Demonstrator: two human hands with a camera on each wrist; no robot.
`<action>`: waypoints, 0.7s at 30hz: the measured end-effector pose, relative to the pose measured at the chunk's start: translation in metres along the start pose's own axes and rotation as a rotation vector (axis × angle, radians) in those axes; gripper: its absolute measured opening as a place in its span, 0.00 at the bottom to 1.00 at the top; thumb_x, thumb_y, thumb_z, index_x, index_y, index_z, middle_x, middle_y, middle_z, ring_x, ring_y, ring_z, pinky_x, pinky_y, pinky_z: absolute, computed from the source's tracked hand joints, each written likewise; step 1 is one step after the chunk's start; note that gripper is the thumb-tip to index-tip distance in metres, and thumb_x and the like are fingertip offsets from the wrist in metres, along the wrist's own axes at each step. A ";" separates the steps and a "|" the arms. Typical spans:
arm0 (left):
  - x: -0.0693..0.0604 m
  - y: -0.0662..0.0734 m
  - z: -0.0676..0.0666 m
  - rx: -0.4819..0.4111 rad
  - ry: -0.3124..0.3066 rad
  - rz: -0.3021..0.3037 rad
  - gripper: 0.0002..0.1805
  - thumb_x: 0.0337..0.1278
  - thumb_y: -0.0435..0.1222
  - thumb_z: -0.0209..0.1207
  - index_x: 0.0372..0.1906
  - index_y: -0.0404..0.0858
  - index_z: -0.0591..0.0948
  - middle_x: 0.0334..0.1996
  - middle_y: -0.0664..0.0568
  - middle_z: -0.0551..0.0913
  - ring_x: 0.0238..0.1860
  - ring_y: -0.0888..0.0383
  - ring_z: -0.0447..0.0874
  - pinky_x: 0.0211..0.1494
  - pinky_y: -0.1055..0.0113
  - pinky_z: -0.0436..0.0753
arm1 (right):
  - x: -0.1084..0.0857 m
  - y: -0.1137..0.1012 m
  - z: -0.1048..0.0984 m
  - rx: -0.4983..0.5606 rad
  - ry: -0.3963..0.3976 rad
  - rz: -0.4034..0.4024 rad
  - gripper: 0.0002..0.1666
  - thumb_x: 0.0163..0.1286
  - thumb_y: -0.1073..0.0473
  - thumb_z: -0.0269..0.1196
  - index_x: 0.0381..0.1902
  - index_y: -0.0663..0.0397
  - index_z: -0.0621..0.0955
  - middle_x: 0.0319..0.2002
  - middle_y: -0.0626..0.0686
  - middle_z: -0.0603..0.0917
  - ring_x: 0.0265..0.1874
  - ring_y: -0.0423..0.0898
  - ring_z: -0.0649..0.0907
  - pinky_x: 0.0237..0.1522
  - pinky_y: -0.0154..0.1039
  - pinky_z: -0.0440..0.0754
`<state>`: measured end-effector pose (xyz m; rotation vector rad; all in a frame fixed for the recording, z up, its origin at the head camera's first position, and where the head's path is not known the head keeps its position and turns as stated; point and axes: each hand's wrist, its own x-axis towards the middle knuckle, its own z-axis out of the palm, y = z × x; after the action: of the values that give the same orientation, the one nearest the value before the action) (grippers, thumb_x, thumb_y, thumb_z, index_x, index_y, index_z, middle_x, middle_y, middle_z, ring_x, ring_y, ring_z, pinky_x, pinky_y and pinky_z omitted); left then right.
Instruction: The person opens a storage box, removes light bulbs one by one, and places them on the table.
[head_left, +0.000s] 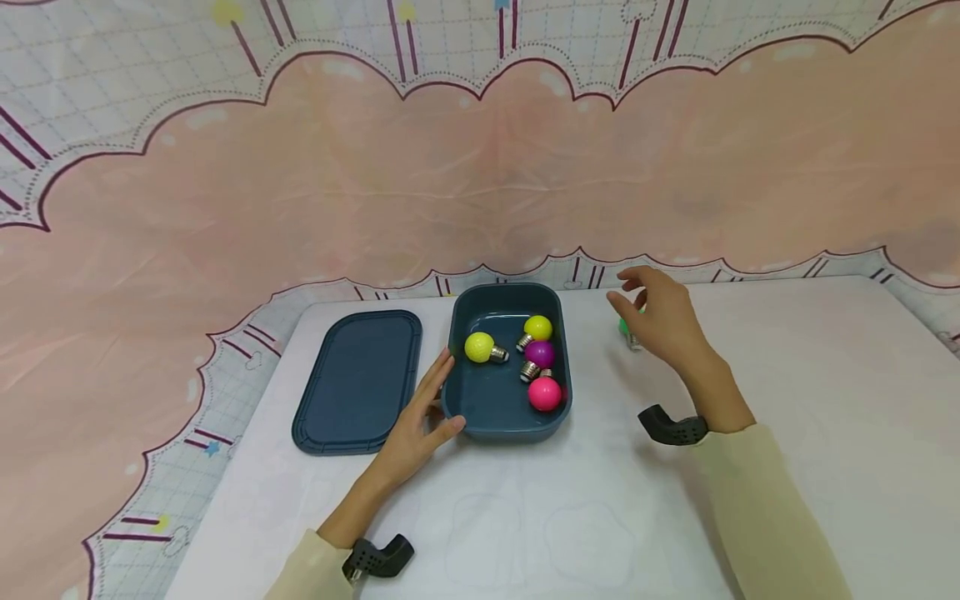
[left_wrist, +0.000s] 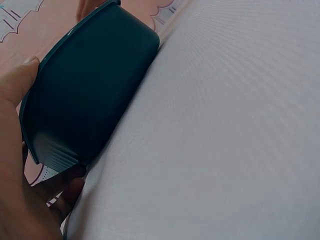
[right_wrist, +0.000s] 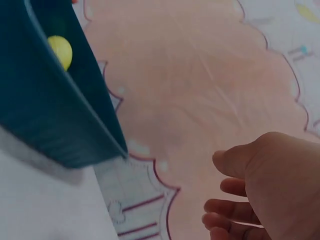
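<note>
A dark blue box (head_left: 507, 429) holds two yellow bulbs (head_left: 479, 347), a purple bulb (head_left: 540, 354) and a pink bulb (head_left: 545, 394). My left hand (head_left: 411, 435) rests against the box's left side, fingers fairly straight; the left wrist view shows its thumb at the rim of the box (left_wrist: 95, 80). To the right of the box, my right hand (head_left: 663, 321) hovers with fingers slightly bent and nothing visible in its grasp. Under it lies a green bulb (head_left: 623, 327), partly hidden by the hand. In the right wrist view my right hand (right_wrist: 270, 185) is apart from the box (right_wrist: 65, 115).
A dark blue lid (head_left: 358, 383) lies flat on the white table (head_left: 555, 517), left of the box. Behind the table hangs a peach and white patterned cloth (head_left: 465, 183). Black bands with cameras sit on both wrists.
</note>
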<state>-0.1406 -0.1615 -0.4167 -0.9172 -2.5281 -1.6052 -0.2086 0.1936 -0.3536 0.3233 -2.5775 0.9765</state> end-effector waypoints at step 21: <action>0.000 -0.025 0.002 0.022 -0.004 0.002 0.40 0.65 0.43 0.57 0.76 0.49 0.50 0.76 0.54 0.43 0.47 0.52 0.73 0.45 0.59 0.73 | 0.016 -0.074 0.078 -0.036 -0.412 -0.261 0.28 0.65 0.53 0.66 0.59 0.59 0.75 0.52 0.57 0.79 0.42 0.51 0.81 0.43 0.44 0.79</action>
<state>-0.1517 -0.1677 -0.4385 -0.9222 -2.5410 -1.5735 -0.2179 0.0854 -0.3569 0.9096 -2.8069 0.8362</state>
